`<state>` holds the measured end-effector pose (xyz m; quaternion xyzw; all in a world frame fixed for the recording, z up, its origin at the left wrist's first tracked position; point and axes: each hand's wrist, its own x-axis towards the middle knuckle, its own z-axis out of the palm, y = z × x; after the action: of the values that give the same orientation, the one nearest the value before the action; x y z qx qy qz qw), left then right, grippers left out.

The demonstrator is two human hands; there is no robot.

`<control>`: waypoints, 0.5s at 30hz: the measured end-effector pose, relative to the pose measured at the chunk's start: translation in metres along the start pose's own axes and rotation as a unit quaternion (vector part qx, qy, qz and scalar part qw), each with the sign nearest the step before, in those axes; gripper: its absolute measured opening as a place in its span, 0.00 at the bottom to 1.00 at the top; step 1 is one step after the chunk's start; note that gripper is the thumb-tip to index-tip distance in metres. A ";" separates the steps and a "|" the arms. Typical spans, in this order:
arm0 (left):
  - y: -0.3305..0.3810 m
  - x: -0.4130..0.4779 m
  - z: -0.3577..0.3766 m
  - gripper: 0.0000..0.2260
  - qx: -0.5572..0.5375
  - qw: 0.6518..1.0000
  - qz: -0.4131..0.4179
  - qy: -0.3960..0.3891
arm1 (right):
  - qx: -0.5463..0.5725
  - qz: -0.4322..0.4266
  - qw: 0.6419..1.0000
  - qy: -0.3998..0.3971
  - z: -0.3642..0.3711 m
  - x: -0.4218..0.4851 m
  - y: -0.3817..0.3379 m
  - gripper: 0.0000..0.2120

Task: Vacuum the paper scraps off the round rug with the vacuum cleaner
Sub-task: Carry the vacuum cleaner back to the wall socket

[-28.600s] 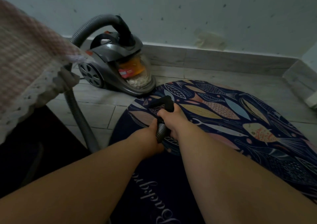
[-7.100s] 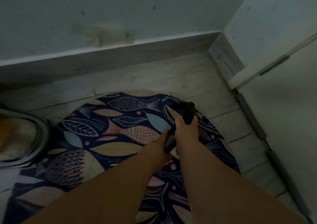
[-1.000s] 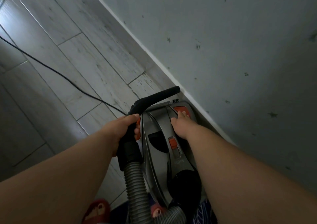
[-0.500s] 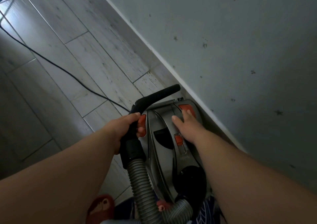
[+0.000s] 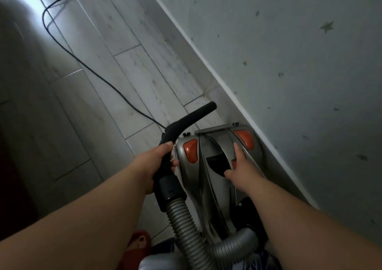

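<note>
The grey canister vacuum cleaner (image 5: 215,166) with orange buttons stands on the floor against the wall's skirting. My left hand (image 5: 154,162) grips the black hose handle (image 5: 186,123) just above its grey ribbed hose (image 5: 186,228). My right hand (image 5: 241,166) rests on top of the canister with fingers straight, one fingertip pointing toward the right orange button (image 5: 245,138). Only a dark sliver of the round rug (image 5: 260,261) shows at the bottom edge. No paper scraps are in view.
A black power cord (image 5: 86,67) snakes across the grey floor tiles from the canister to the upper left. The star-dotted wall (image 5: 289,63) runs along the right. A foot in a red sandal (image 5: 138,245) stands at the bottom.
My right hand slid back from the right orange button toward the canister's middle. The left hand keeps its grip on the hose handle. The view shifted slightly.
</note>
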<state>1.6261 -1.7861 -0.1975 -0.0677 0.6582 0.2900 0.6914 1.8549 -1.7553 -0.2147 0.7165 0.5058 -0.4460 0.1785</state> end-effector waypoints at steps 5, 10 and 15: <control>0.012 0.004 -0.028 0.17 -0.047 0.999 0.006 0.006 | -0.041 -0.053 0.998 0.005 -0.017 0.017 -0.038 0.43; 0.020 0.013 -0.044 0.14 -0.070 0.997 0.020 -0.003 | -0.060 -0.105 0.992 0.029 -0.030 0.041 -0.071 0.43; 0.022 0.026 -0.061 0.14 -0.080 0.997 0.023 0.001 | -0.060 -0.138 0.987 0.058 -0.034 0.069 -0.100 0.40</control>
<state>1.5611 -1.7885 -0.2236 -0.1084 0.6351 0.3575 0.6761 1.7884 -1.6494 -0.2332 0.6528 0.6351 -0.3925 0.1286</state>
